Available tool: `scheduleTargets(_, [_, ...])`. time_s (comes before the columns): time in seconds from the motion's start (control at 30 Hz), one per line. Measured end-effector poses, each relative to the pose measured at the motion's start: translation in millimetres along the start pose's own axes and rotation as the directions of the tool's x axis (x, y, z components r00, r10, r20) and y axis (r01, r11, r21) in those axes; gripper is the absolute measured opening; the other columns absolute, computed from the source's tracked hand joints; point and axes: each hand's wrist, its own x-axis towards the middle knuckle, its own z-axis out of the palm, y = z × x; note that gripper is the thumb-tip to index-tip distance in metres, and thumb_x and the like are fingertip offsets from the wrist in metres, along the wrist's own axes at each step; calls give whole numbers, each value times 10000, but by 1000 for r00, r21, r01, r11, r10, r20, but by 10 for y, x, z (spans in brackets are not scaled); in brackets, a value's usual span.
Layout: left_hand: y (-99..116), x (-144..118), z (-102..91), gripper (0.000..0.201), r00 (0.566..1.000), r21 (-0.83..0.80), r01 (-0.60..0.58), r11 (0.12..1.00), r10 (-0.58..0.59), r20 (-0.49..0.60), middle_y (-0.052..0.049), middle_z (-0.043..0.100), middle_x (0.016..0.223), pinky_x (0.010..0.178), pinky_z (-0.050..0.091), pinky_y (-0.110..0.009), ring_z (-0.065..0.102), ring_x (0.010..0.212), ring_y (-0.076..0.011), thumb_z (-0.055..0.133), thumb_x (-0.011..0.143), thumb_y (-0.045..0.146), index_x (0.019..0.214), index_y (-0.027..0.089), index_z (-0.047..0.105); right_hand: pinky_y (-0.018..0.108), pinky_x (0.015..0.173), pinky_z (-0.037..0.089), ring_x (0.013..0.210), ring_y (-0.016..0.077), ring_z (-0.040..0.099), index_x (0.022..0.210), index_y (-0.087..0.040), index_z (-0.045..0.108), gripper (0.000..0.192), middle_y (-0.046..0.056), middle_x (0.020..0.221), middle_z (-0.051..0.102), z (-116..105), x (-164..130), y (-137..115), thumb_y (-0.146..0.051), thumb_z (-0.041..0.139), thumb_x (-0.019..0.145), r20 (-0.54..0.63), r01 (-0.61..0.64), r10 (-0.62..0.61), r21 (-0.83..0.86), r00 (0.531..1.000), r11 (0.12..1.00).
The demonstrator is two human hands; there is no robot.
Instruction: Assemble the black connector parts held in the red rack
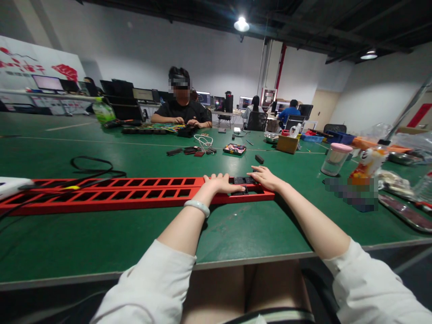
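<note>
Across the centre and left of the frame, we have a long, red, ladder-like rack with two rows of square openings (118,206); we judge it stiff and fairly light, best held by its outer rails. Small black rectangular pieces (243,180) sit at its right end, probably rigid and best taken by their edges. Our left hand (219,183) lies palm down across the rack, fingers spread. Our right hand (265,178) reaches over the black pieces; we cannot tell whether it pinches one. Just beyond, a loose black oblong block (259,159) lies on the green tabletop (135,243).
</note>
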Motion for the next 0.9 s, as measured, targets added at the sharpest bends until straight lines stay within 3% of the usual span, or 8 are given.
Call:
scheduleTargets(0.13, [-1,-8,-1,1021,1000,-10,-15,1000,15,3,-141,295,1361,920,153,-577,211,1225,-404,310,451,859,1267,250,369,376,1024,184,1208,188,322,1156,-188,523,492,74,1251,465,28,63,59,-409,168,897,69,-64,62,32,996,997])
scheduleTargets(0.27, [-18,33,24,1046,1000,-4,-15,1000,15,-1,-149,288,1363,926,142,-578,217,1222,-402,307,441,865,1277,238,357,306,913,338,1039,176,490,1041,-137,582,532,113,1132,549,28,56,152,-422,157,896,-2,-126,127,95,992,987])
scheduleTargets(0.37, [-36,74,51,1045,1000,10,-18,1000,18,-11,-155,311,1350,927,147,-577,238,1213,-398,305,442,865,1276,237,357,263,870,369,977,159,529,987,-134,603,499,110,1089,571,9,32,210,-400,190,898,-37,-167,170,69,985,984])
scheduleTargets(0.57, [-59,105,74,1005,1000,21,-17,1000,18,-20,-148,344,1332,925,159,-571,252,1209,-398,310,461,853,1263,250,369,226,889,366,989,155,534,959,-132,634,350,99,1081,574,-46,3,327,-296,338,868,-21,-181,180,-105,983,978])
scheduleTargets(0.73, [-63,106,76,1036,1000,14,-17,1000,17,-18,-154,331,1338,923,148,-573,237,1211,-407,300,444,866,1270,243,364,248,919,359,1051,163,506,1006,-144,624,350,90,1136,553,-80,-33,359,-277,335,863,-34,-195,192,-112,981,974])
scheduleTargets(0.9, [-62,102,72,1041,1000,15,-13,1000,13,-15,-150,326,1342,928,148,-564,228,1216,-405,302,439,868,1270,244,363,262,958,331,1191,177,383,1085,-190,591,357,55,1194,526,-113,-82,375,-142,424,774,67,-176,186,-139,980,975])
